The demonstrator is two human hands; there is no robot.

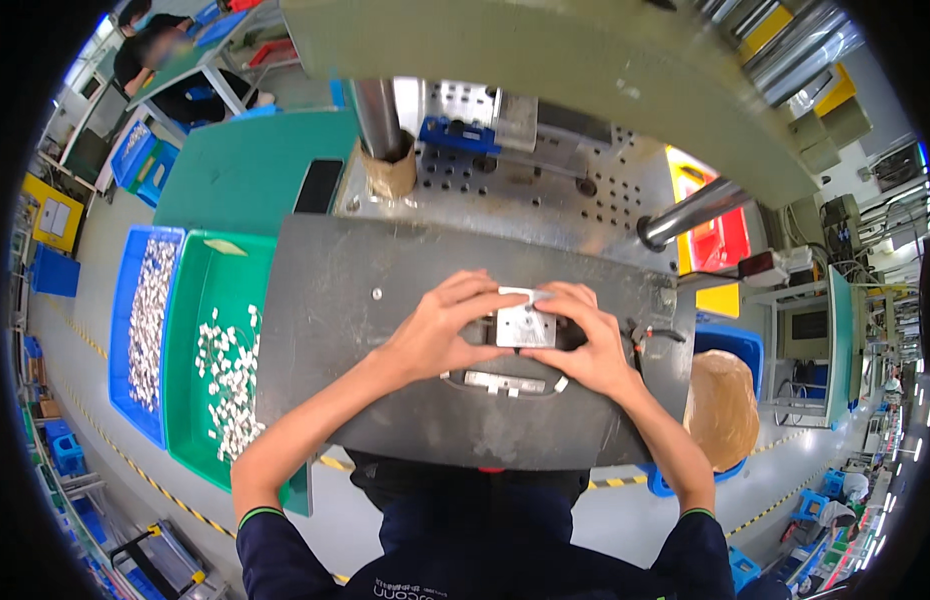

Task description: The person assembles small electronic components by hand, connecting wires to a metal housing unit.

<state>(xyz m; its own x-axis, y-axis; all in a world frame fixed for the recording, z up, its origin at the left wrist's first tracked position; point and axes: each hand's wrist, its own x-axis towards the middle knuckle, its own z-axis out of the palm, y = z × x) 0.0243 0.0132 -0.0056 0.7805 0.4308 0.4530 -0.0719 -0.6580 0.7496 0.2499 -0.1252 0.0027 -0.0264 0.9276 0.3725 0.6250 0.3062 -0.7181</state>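
Observation:
Both hands grip a small silver metal block [526,328] over the dark grey work plate [385,260]. My left hand [447,325] closes on its left side, thumb at the lower edge and fingers at the upper edge. From the right, my right hand [588,340] holds it the same way. Just below the block lies a metal strip [504,382] with small white pieces along it; a thin dark cable with a white end runs beside it. To the right of my right hand rests a small black and orange tool [645,338], its kind unclear.
At left stand a green bin [190,400] of white connectors and a blue bin [123,330] of small parts. A phone [320,187] lies on the green table. Press columns [378,115] rise behind the plate. A lined blue bin [750,345] stands right. Another person sits far left.

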